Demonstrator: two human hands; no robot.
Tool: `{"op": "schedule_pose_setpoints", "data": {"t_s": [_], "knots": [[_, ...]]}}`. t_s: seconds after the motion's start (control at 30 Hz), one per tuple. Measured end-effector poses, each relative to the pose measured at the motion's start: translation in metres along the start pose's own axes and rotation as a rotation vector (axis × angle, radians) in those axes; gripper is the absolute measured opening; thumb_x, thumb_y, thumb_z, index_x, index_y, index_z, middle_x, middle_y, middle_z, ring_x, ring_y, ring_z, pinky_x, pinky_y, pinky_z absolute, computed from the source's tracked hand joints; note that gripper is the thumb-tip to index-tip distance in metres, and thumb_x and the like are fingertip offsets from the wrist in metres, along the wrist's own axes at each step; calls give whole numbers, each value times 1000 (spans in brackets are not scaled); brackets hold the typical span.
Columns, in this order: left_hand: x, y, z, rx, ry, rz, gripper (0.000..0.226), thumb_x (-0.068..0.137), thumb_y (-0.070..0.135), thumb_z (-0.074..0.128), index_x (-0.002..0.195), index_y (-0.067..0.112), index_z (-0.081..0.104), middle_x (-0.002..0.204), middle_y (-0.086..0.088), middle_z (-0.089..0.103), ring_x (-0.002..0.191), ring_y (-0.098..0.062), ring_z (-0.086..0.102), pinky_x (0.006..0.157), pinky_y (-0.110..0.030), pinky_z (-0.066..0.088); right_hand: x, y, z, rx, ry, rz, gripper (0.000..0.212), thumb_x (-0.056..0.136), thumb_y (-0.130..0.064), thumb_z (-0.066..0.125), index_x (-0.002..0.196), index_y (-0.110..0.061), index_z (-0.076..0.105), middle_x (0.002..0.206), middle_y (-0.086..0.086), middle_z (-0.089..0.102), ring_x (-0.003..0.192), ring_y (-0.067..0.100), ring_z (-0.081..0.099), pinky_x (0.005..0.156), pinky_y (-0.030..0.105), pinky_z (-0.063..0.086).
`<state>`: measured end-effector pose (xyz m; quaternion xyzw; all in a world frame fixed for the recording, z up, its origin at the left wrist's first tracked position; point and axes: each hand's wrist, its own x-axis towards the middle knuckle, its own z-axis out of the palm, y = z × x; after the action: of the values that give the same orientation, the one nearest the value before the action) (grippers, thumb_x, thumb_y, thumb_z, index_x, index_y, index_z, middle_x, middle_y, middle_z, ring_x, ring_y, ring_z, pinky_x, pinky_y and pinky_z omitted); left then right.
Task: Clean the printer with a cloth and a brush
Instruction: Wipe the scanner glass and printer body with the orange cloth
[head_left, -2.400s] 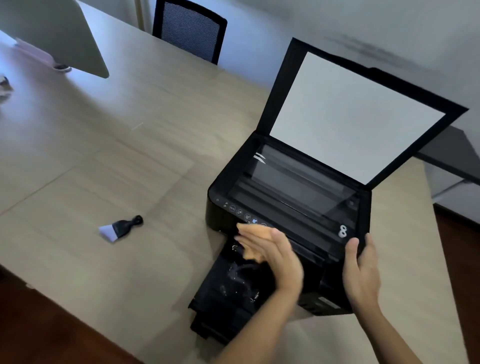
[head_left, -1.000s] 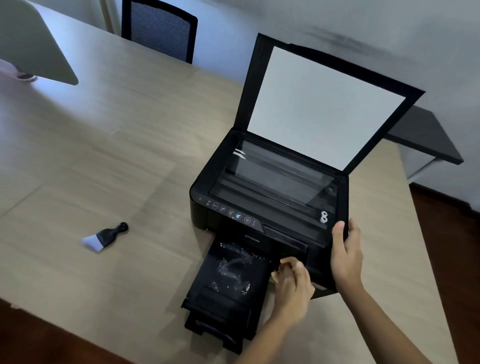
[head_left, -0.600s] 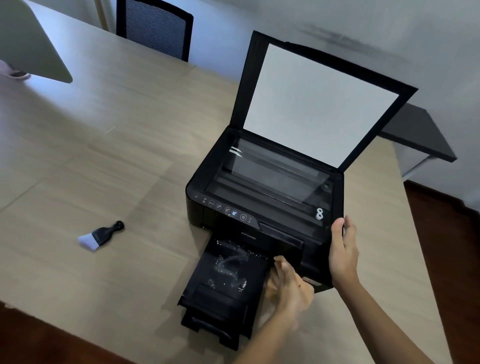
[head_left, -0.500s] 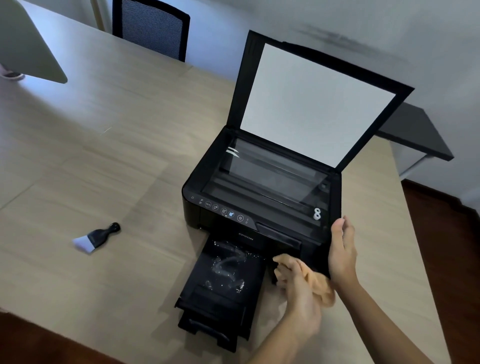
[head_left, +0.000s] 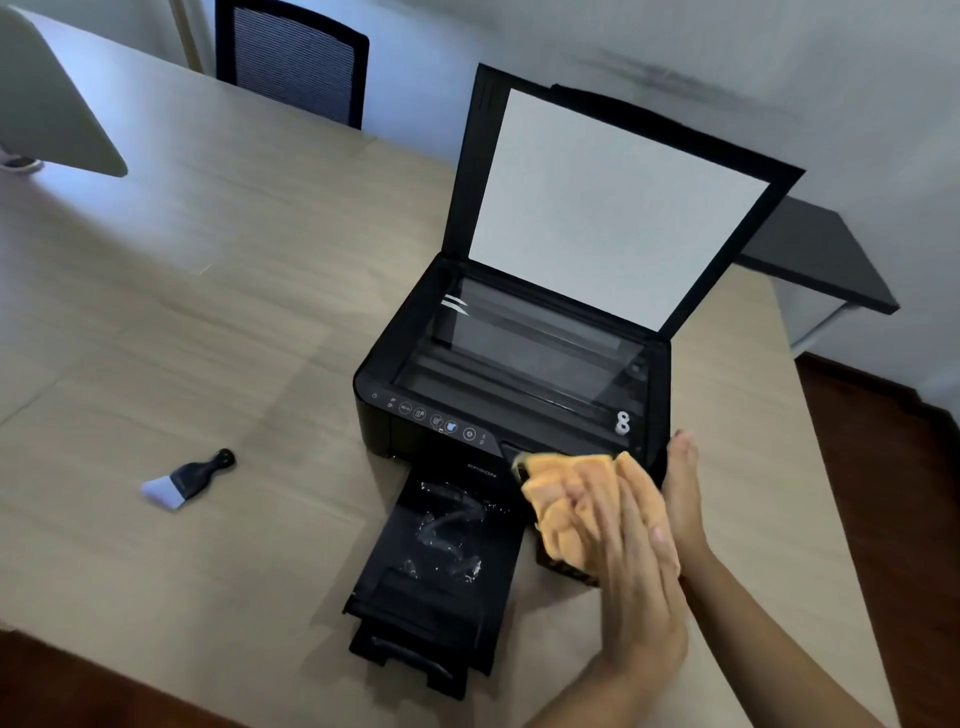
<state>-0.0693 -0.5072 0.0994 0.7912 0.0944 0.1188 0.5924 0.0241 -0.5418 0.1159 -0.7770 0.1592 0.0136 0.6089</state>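
Observation:
The black printer (head_left: 511, 364) stands on the table with its scanner lid (head_left: 613, 202) raised and its front tray (head_left: 441, 551) pulled out. My left hand (head_left: 631, 577) presses an orange cloth (head_left: 563, 501) flat against the printer's front face, right of the tray. Behind it, my right hand (head_left: 683, 491) holds the printer's front right corner, fingers pointing up along the side. The small brush (head_left: 187, 480), with a black handle and white bristles, lies alone on the table far to the left of the printer.
The wooden table (head_left: 208, 291) reaches left and back. A monitor (head_left: 52, 104) stands at the far left and a black chair (head_left: 293, 62) behind the table. A dark side desk (head_left: 815, 254) sits beyond the printer's right. Crumpled clear film lies on the tray.
My left hand has carried the cloth from low beside the tray up onto the printer's front right face. My right hand has stayed at the front right corner.

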Motion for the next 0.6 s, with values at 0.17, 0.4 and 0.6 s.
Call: {"op": "schedule_pose_setpoints", "data": {"t_s": [0.17,0.4,0.6], "knots": [[55,-33,-38,818,20,163,55,95,38,30,143,14,44,157,-3,33,146,-27,29,115,-53,8,16,15,-2,30,-23,79,92,67,-94,26,138,-37,39,147,-6,44,136,17,41,114,48,29],[92,-53,-105,1033,184,-24,65,94,45,27,150,12,27,162,-17,9,149,-39,5,116,-53,-12,3,-2,5,25,9,74,83,72,-87,23,136,-35,37,144,-3,46,134,23,42,114,49,30],[68,-35,-66,994,-26,205,60,90,46,33,144,21,41,158,-4,30,144,-36,30,116,-54,7,2,-3,3,-20,19,11,73,83,-76,22,141,-33,34,148,-4,40,135,21,39,115,45,28]]}}
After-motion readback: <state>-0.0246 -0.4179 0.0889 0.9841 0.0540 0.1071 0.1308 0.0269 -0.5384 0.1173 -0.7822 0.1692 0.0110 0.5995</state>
